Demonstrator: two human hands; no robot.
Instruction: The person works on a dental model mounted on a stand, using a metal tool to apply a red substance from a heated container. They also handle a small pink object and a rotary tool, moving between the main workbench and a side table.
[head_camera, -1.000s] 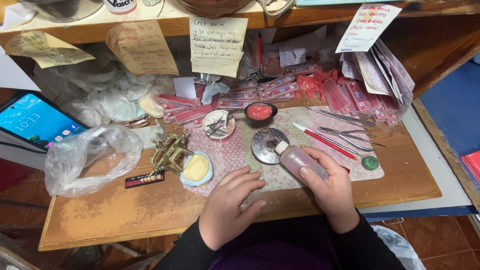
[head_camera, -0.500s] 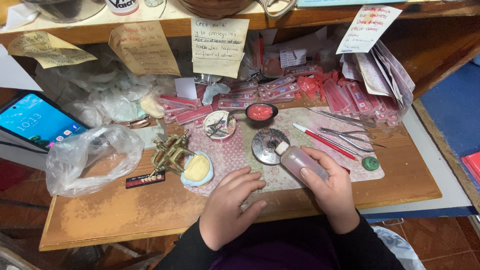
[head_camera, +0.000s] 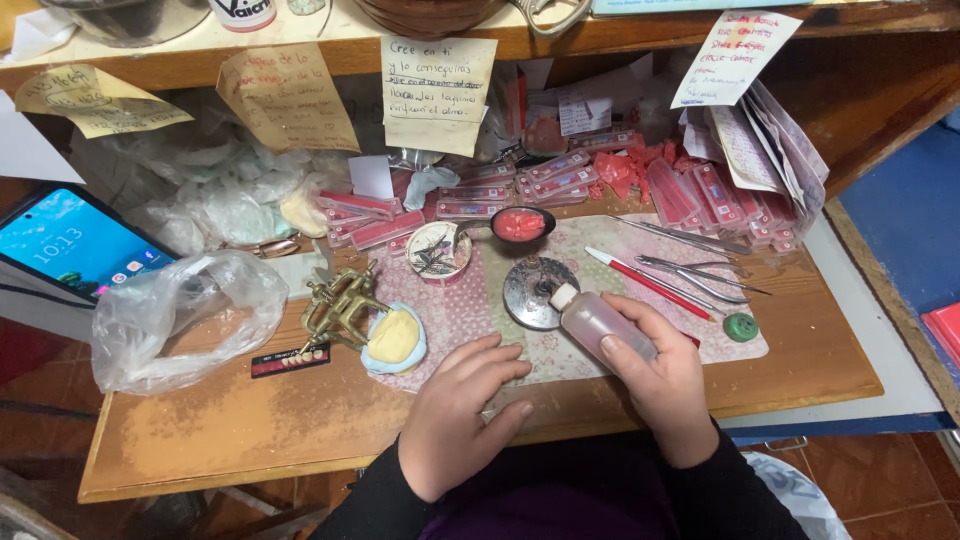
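Holding a small squeeze bottle, the right hand wraps its fingers round the body, thumb along the near side, with the nozzle tipped down over a round metal dish. The bottle is translucent, pinkish-grey, with a pale cap; it looks like soft plastic, light, and likely to give under pressure, so a firm squeeze would push liquid out. The mid-body grip it has now seems the sensible hold; the smooth wall could be slippery if wet.

The left hand lies flat and empty on the patterned mat, fingers spread, close to but not touching the right.

Just left of it sits a brass articulator carrying a yellowish cast, which looks brittle and best lifted by the metal frame. Beyond the dish are a red-filled bowl and a small round tin. Steel tools lie on the right of the desk, with a green cap nearby. A plastic bag and a phone are at the left.
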